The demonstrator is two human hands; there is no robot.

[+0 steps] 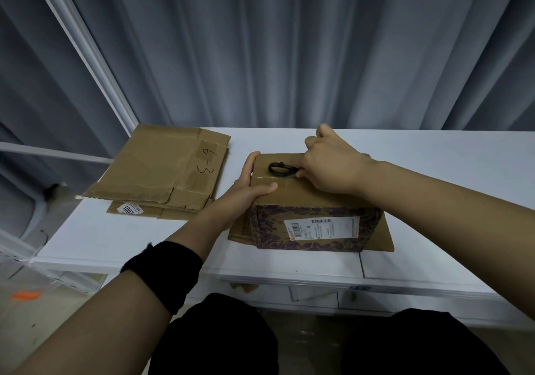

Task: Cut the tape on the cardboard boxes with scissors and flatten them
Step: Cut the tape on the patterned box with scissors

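Left hand [246, 189] clasps box [315, 201] corner; right hand [333, 166] grips black scissors [282, 169] on its taped top, flattened cardboard [162, 169] beside.

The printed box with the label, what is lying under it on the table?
Under the printed box a flat cardboard sheet shows, sticking out at its left and right on the white table. The box covers the sheet's middle, so anything else beneath cannot be seen.

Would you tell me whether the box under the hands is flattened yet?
Not yet: the box stands at full height, labelled side upright, top still closed.
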